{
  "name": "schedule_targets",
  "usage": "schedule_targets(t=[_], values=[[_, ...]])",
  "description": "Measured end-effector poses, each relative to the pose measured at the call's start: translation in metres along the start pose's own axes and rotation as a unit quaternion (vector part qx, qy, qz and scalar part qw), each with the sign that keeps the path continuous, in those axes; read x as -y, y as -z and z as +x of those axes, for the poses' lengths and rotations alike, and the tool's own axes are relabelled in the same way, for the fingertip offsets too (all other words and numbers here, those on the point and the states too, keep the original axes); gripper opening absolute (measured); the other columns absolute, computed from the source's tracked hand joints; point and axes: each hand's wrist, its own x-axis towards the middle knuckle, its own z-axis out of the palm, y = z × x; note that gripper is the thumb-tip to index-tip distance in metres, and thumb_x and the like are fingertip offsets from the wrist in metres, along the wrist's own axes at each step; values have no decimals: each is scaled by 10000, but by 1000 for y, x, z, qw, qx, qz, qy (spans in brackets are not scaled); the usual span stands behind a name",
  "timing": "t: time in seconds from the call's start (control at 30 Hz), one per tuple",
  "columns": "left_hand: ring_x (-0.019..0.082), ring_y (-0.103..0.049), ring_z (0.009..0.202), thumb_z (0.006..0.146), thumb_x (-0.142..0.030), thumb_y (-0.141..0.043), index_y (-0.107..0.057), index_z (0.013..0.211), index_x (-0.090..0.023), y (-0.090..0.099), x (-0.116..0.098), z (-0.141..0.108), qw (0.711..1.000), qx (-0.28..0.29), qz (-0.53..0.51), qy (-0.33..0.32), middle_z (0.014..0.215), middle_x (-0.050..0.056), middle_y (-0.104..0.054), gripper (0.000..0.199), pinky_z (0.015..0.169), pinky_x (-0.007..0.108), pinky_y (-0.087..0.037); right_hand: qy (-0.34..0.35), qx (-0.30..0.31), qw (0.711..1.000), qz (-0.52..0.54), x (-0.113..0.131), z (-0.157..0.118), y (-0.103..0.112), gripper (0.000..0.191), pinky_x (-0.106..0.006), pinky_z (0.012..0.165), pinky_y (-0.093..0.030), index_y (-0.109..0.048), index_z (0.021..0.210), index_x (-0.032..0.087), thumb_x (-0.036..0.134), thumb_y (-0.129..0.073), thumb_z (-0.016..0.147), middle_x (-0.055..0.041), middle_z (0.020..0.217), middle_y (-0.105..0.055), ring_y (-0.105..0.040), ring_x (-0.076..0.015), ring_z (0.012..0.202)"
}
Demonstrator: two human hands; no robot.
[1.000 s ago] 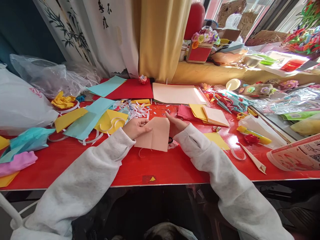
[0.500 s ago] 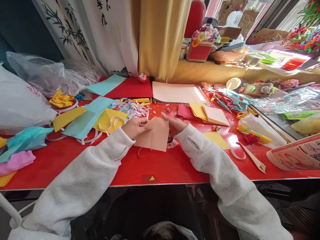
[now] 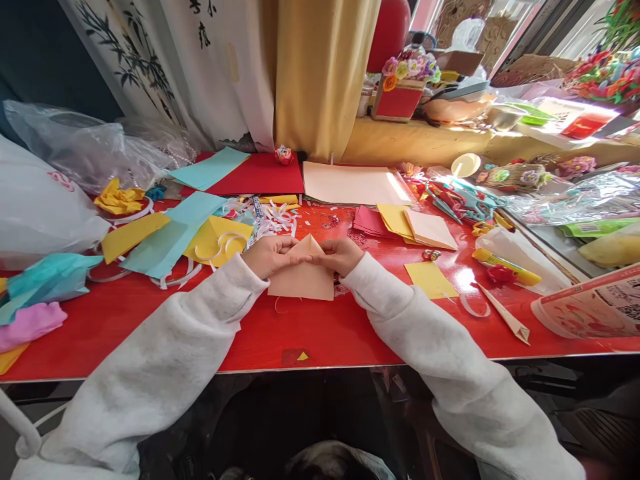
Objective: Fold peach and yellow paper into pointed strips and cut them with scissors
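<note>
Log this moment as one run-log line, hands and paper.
left hand: holds peach paper | right hand: holds same paper | paper top: pointed | surface: red table

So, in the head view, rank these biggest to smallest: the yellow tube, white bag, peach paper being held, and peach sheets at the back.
1. White bag, running out of frame
2. Peach sheets
3. Held peach paper, partly behind fingers
4. Yellow tube

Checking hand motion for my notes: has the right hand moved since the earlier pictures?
Yes: judged against the red papers, the right hand has moved left, its fingers on the peach paper.
</note>
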Motion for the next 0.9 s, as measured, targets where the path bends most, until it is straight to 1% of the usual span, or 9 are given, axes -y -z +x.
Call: schedule_targets(t=[0.13, 0.23, 0.3, 0.4, 0.47, 0.57, 0.63, 0.7, 0.9], values=[[199, -632, 786, 542, -387, -742, -617, 843, -125, 0, -1, -1, 1000, 1, -21, -13, 762, 20, -677, 418, 691, 278, -480, 47, -52, 994, -80, -2, 0, -4, 351, -207, 496, -376, -613, 870, 178, 447, -660, 648, 17, 596, -590, -538, -121, 577], [208, -633, 798, 553, -394, -738, -611, 889, -125, 0, -4, -2, 1000, -8, -29, -3, 790, 30, -678, 449, 698, 299, -488, 76, -71, 986, -131, -1, -2, -5, 294, -244, 589, -410, -624, 919, 203, 439, -555, 757, -5, 665, -613, -562, -148, 637], [216, -635, 798, 547, -399, -741, -607, 925, -127, 0, -5, -2, 999, -19, -39, 10, 802, 35, -680, 485, 706, 321, -495, 78, -85, 987, -112, 0, -3, -6, 296, -270, 668, -425, -627, 978, 230, 429, -499, 800, -15, 754, -637, -582, -171, 713], [228, -637, 807, 515, -403, -758, -608, 942, -122, 0, -6, -3, 998, -27, -51, 16, 803, 41, -682, 532, 726, 342, -498, 80, -66, 995, 11, 2, -3, -7, 318, -273, 749, -438, -613, 1041, 245, 419, -496, 802, -9, 888, -650, -587, -182, 850], [224, -637, 799, 508, -410, -761, -614, 933, -121, 0, -5, -3, 998, -34, -46, 14, 797, 42, -683, 535, 712, 331, -497, 67, -31, 993, 90, 2, -2, -5, 313, -258, 733, -450, -644, 966, 211, 428, -508, 787, -13, 882, -653, -585, -175, 868], [212, -634, 792, 519, -424, -751, -621, 907, -129, 1, -5, -3, 999, -43, -29, 5, 809, 39, -684, 504, 682, 300, -492, 16, 0, 988, 151, 4, 0, -1, 313, -231, 630, -449, -676, 756, 160, 451, -564, 728, -13, 736, -644, -588, -157, 759], [209, -632, 794, 518, -432, -748, -625, 895, -132, 1, -5, -3, 999, -43, -18, 0, 816, 36, -683, 497, 671, 286, -488, -6, 16, 984, 178, 5, 0, 3, 305, -225, 593, -441, -681, 726, 155, 448, -633, 656, 0, 683, -632, -582, -146, 703], [207, -632, 784, 506, -436, -750, -628, 891, -132, 0, -6, -3, 999, -45, -9, 1, 806, 35, -683, 506, 658, 277, -484, -19, 37, 979, 201, 5, 1, 5, 328, -231, 587, -446, -691, 770, 162, 434, -691, 585, 9, 683, -632, -579, -145, 687], [189, -627, 720, 538, -428, -731, -616, 859, -140, 1, -3, -2, 999, -35, 8, 9, 753, 25, -675, 446, 622, 268, -476, -18, 47, 987, 150, -1, 3, 7, 335, -228, 507, -417, -656, 622, 137, 461, -706, 551, 11, 549, -549, -541, -132, 588]])
